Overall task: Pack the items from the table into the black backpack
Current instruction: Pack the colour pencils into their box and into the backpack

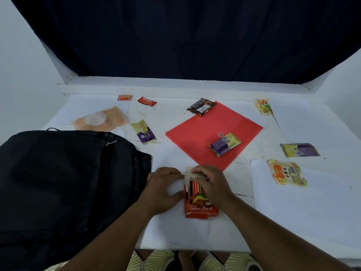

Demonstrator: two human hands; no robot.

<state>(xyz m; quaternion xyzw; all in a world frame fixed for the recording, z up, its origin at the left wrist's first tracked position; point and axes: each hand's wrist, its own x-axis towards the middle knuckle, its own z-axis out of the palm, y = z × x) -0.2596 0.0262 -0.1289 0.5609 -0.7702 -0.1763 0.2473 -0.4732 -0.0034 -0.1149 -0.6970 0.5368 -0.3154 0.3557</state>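
Observation:
A red colour pencil box (201,207) lies on the white table (293,212) near the front edge, its top flap open and pencils showing. My left hand (162,189) grips the box's left side. My right hand (212,185) curls over its upper end at the flap. The black backpack (64,182) lies flat at the left, zipped, touching my left hand's side. A red folder (199,133) lies in the middle with a purple-yellow snack pack (224,144) on it.
Snack packets lie scattered: a layer cake pack (143,132), an orange bag (100,119), two small red wrappers (146,101), a dark wrapper (201,107), and packs at the right (299,150) (287,172) (264,107). A dark curtain hangs behind.

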